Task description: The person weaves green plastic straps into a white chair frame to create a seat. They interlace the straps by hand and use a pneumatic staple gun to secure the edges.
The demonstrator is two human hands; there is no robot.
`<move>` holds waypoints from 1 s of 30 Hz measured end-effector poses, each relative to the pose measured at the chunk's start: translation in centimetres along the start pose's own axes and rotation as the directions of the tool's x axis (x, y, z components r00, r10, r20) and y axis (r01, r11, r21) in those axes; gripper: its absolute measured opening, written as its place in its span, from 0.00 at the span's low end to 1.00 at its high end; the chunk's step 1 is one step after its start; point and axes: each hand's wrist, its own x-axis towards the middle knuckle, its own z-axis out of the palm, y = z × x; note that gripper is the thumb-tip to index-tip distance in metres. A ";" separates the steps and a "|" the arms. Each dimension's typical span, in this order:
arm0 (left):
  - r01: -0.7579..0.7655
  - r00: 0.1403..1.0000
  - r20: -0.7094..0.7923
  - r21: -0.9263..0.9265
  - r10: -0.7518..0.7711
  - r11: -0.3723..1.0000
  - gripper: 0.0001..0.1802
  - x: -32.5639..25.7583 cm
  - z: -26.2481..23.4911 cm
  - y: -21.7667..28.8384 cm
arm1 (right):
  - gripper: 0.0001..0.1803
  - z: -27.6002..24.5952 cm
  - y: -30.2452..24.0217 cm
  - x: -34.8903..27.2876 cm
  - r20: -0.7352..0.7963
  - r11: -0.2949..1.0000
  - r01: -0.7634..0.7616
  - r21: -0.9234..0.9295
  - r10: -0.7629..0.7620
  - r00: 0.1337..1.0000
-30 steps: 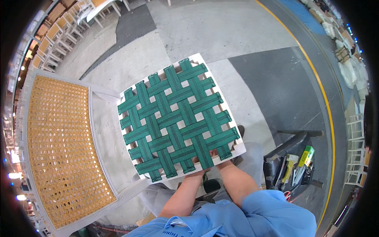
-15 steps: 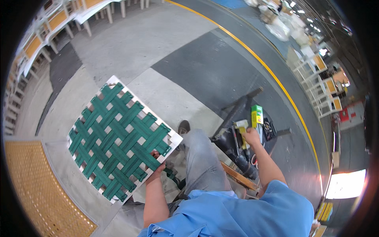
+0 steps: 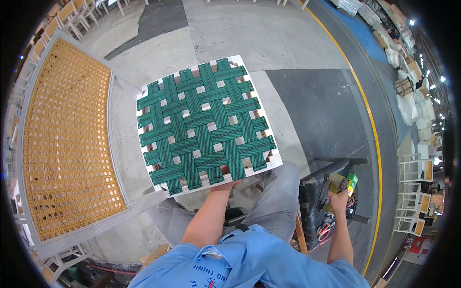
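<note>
A white chair seat frame (image 3: 274, 160) lies before me, with dark green webbing straps (image 3: 201, 120) woven across it. My left hand (image 3: 229, 183) grips its near rail from below; most of the fingers are hidden under the straps. On the left, joined to the seat, stands the chair's cane back (image 3: 72, 139) in a pale frame. Off to my right, my right hand (image 3: 339, 198) is closed round the handle of a yellow staple gun (image 3: 338, 182), above a black-wrapped stand (image 3: 314, 192).
A green and yellow box (image 3: 352, 181) sits on the stand, and red-handled scissors (image 3: 325, 232) are lower down. White chairs (image 3: 414, 192) line the far right, more chairs (image 3: 72, 17) the far left. A yellow line (image 3: 367, 105) crosses the floor.
My view has swung left, so the cane back shows more fully. The seat has turned and sits more squarely before me. My right hand has lifted the staple gun from among the things on the stand.
</note>
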 end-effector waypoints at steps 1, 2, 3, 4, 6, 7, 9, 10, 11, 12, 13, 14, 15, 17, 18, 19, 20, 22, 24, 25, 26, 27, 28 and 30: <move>-0.010 1.000 -0.003 0.010 0.010 1.000 0.38 0.0 0.2 0.2 | 0.28 -1.0 -2.0 -0.4 0.054 0.992 0.038 0.119 -0.045 0.998; -0.025 1.000 -0.012 0.022 0.026 0.999 0.38 0.0 0.2 0.4 | 0.27 -1.2 -4.9 -1.2 0.111 0.968 0.071 0.240 -0.100 0.989; -0.042 0.999 -0.022 0.028 0.043 0.999 0.37 -0.1 0.1 0.5 | 0.27 -1.3 -8.9 -2.3 0.164 0.929 0.094 0.358 -0.162 0.973; -0.045 0.998 -0.030 0.031 0.046 0.999 0.37 0.2 0.2 0.4 | 0.26 -1.7 -12.1 -3.4 0.245 0.897 0.032 0.441 -0.155 0.957; -0.064 0.997 -0.052 0.030 0.065 0.998 0.36 0.4 0.3 0.3 | 0.24 -2.0 -19.1 -5.5 0.445 0.877 -0.078 0.474 -0.162 0.881; -0.065 0.996 -0.063 0.030 0.067 0.997 0.36 0.5 0.4 0.2 | 0.23 -1.7 -22.1 -6.7 0.546 0.895 -0.116 0.430 -0.155 0.823; -0.053 0.994 -0.088 0.044 0.057 0.998 0.35 0.7 0.6 -0.3 | 0.18 0.6 -24.8 -9.1 0.612 0.895 -0.109 0.433 -0.203 0.765; -0.046 0.994 -0.096 0.052 0.051 0.998 0.34 0.8 0.7 -0.5 | 0.17 1.9 -25.4 -9.8 0.652 0.897 -0.119 0.425 -0.212 0.728; -0.045 0.993 -0.106 0.062 0.051 0.997 0.34 0.9 0.6 -0.6 | 0.16 3.4 -26.1 -10.5 0.693 0.898 -0.128 0.421 -0.227 0.684; -0.047 0.991 -0.124 0.080 0.057 0.996 0.34 1.0 0.3 -0.7 | 0.14 4.5 -27.3 -11.5 0.712 0.875 -0.173 0.452 -0.237 0.661; -0.046 0.991 -0.124 0.089 0.057 0.995 0.32 1.2 -0.1 -0.6 | 0.14 5.9 -27.1 -11.6 0.737 0.880 -0.179 0.440 -0.240 0.632; -0.041 0.991 -0.124 0.095 0.053 0.995 0.31 1.6 -0.6 -0.6 | 0.15 7.1 -27.1 -12.0 0.738 0.881 -0.181 0.436 -0.235 0.633; -0.081 0.981 -0.168 0.079 0.093 0.994 0.30 2.2 -0.4 -1.1 | 0.15 7.9 -27.2 -12.5 0.737 0.882 -0.181 0.436 -0.234 0.634; -0.082 0.966 -0.233 0.123 0.109 0.989 0.28 2.9 -0.5 -1.1 | 0.16 8.9 -27.4 -12.9 0.750 0.912 -0.163 0.376 -0.197 0.631; -0.043 0.963 -0.254 0.180 0.088 0.983 0.27 3.2 -0.7 -0.9 | 0.16 9.2 -27.6 -13.1 0.757 0.926 -0.153 0.346 -0.178 0.629; -0.031 0.964 -0.256 0.162 0.072 0.986 0.27 3.2 -0.8 -0.7 | 0.17 9.3 -27.7 -13.3 0.758 0.931 -0.146 0.335 -0.174 0.629; -0.012 0.965 -0.258 0.146 0.050 0.989 0.26 3.3 -0.9 -0.6 | 0.17 9.5 -27.9 -13.5 0.756 0.934 -0.142 0.327 -0.168 0.632; -0.029 0.976 -0.215 -0.038 0.020 0.999 0.26 3.2 -1.1 -0.3 | 0.17 9.6 -28.4 -13.8 0.755 0.943 -0.123 0.308 -0.164 0.635; -0.043 0.984 -0.151 0.336 0.099 0.941 0.27 2.3 -0.5 -0.6 | 0.17 9.7 -28.4 -13.9 0.749 0.953 -0.115 0.282 -0.144 0.646; -0.016 0.981 -0.173 0.379 0.088 0.925 0.28 1.7 0.5 -0.9 | 0.17 9.6 -28.3 -14.0 0.738 0.953 -0.120 0.277 -0.131 0.662; 0.012 0.978 -0.195 0.419 0.077 0.908 0.29 1.0 1.8 -1.1 | 0.18 9.6 -28.2 -14.1 0.726 0.954 -0.124 0.272 -0.119 0.677; 0.059 0.959 -0.282 0.321 0.036 0.945 0.30 0.4 3.6 -1.1 | 0.18 9.5 -28.0 -14.3 0.716 0.955 -0.126 0.270 -0.111 0.689; 0.037 0.960 -0.277 0.270 0.041 0.962 0.31 0.1 3.5 -0.6 | 0.18 9.5 -28.4 -14.5 0.725 0.959 -0.120 0.255 -0.107 0.680; -0.050 0.980 -0.178 0.217 0.090 0.975 0.33 0.6 0.6 0.3 | 0.19 9.5 -29.8 -14.8 0.745 0.970 -0.091 0.224 -0.110 0.658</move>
